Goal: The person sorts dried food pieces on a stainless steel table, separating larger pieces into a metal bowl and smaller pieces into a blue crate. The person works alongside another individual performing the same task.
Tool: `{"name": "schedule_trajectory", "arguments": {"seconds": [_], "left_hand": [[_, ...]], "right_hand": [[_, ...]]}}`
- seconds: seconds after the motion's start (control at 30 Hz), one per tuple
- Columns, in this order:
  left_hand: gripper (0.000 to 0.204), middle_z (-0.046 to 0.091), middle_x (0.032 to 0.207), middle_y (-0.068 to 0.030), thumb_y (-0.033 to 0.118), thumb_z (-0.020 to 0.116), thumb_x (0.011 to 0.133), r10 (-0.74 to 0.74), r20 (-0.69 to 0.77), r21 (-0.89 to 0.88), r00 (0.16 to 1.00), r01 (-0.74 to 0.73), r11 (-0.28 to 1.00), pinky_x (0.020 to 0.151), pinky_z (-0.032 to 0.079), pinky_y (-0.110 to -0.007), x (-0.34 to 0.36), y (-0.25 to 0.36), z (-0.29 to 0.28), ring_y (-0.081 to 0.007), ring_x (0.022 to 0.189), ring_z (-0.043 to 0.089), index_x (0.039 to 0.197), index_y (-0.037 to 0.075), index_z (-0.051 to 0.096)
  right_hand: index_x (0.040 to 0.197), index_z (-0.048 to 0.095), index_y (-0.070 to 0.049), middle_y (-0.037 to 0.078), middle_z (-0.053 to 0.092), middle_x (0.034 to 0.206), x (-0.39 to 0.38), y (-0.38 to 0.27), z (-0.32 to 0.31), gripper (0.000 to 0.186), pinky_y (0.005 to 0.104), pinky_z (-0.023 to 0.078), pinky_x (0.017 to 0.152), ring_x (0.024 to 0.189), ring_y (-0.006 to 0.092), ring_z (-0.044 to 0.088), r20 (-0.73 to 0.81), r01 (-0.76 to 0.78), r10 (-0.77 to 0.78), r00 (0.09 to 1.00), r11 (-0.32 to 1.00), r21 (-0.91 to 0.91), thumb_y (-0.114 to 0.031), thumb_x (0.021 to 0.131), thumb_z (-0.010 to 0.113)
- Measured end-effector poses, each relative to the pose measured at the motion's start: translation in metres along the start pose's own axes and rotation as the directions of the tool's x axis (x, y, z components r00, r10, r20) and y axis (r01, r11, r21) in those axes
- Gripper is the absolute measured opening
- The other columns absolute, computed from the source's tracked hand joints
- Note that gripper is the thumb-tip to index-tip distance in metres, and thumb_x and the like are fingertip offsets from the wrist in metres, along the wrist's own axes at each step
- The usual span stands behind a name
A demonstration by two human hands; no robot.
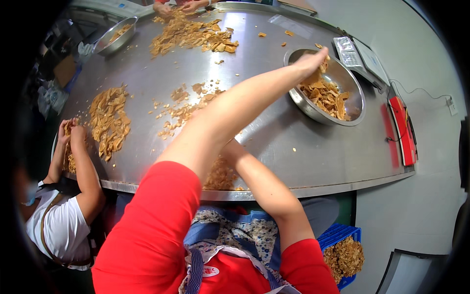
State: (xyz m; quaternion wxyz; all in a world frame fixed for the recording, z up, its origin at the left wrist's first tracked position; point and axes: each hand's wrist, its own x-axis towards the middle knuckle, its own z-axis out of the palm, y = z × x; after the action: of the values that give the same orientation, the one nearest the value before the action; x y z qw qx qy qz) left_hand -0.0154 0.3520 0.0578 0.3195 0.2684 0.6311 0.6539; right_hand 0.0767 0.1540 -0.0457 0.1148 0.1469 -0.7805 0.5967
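Note:
My left hand (313, 62) is over the far rim of a steel bowl (360, 105) at the right, its arm reaching across my body. Yellow-brown dried slices (324, 64) show against its fingers, which look closed around them. More such slices (325, 98) lie inside the bowl. Beneath my left forearm is my right hand (232, 149), its fingers hidden by that arm. A small heap of flakes (220, 175) lies close by at the table's near edge. Loose bits (174, 115) are scattered beyond my left forearm.
A co-worker at the left handles pieces beside a slice pile (110, 120). Another person's hands (181, 6) work at a far heap (191, 36). A second steel bowl (117, 36), a scale (360, 59), a red device (402, 130) and a blue crate (338, 230) surround me.

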Motion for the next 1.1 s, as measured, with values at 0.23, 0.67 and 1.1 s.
{"name": "schedule_trajectory", "arguments": {"seconds": [0.23,0.67,1.1], "left_hand": [[0.037,0.060,0.099,-0.0166,0.035,0.053,0.076,0.205,0.155,0.666,0.966,-0.255,0.700,0.086,0.042,-0.032,0.014,-0.028,0.031,-0.0278,0.096,0.056,0.098,0.007,0.063],[0.023,0.060,0.083,-0.0078,0.004,0.043,0.087,-0.017,0.260,0.001,0.966,0.017,1.000,0.065,0.049,-0.021,-0.033,0.022,-0.034,-0.0094,0.068,0.057,0.106,-0.004,0.053],[0.035,0.061,0.092,-0.0147,0.008,0.062,0.072,0.234,0.240,0.309,0.942,-0.303,0.902,0.080,0.046,-0.031,-0.017,0.001,-0.016,-0.0206,0.088,0.058,0.107,0.002,0.057]], "right_hand": [[0.111,0.041,-0.006,0.009,0.039,0.113,0.003,-0.017,-0.027,0.032,0.0335,0.027,0.089,0.107,0.0223,0.035,0.254,0.049,0.071,0.965,0.898,-0.437,-0.023,0.085,0.046],[0.087,0.060,-0.003,0.012,0.060,0.090,0.007,0.006,0.005,0.019,0.0381,0.043,0.077,0.087,0.0274,0.054,-0.105,0.157,-0.218,0.970,0.897,-0.413,-0.002,0.071,0.050],[0.110,0.047,-0.004,0.012,0.049,0.113,0.005,0.006,0.003,0.032,0.0356,0.037,0.089,0.106,0.0226,0.045,-0.083,0.192,-0.209,0.974,0.966,-0.173,-0.015,0.080,0.053]]}}
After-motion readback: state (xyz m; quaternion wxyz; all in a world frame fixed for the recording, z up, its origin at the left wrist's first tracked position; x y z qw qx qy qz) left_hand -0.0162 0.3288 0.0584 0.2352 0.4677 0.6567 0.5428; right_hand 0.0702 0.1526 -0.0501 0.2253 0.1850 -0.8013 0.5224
